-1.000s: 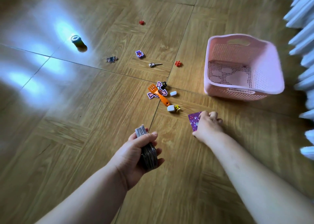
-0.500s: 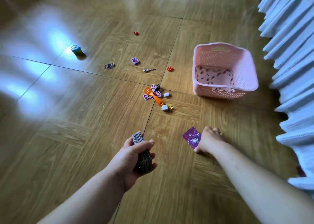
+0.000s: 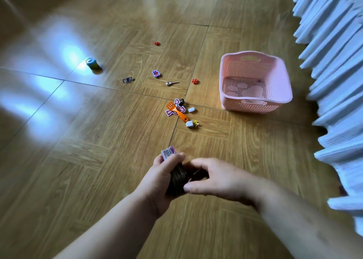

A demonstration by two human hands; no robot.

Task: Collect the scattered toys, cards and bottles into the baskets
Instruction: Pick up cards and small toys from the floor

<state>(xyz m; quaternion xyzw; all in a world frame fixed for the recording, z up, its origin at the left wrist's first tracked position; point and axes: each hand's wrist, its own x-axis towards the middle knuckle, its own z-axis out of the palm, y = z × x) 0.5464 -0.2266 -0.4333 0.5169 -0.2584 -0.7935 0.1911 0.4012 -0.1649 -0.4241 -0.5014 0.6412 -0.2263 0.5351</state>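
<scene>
Lower centre of the head view: stack of cards (image 3: 177, 177) gripped in the curled fingers of the left hand (image 3: 157, 182), with thumb and forefinger of the right hand (image 3: 218, 178) pinching its edge. Probably squaring up gathered cards. Next, carrying them to the pink basket (image 3: 285, 96) at right centre, well apart, then returning for the orange fork (image 3: 176, 111) mid-frame.

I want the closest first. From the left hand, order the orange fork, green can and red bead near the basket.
From the left hand:
1. Orange fork: just ahead.
2. Red bead: farther, by the basket.
3. Green can: far left.
</scene>
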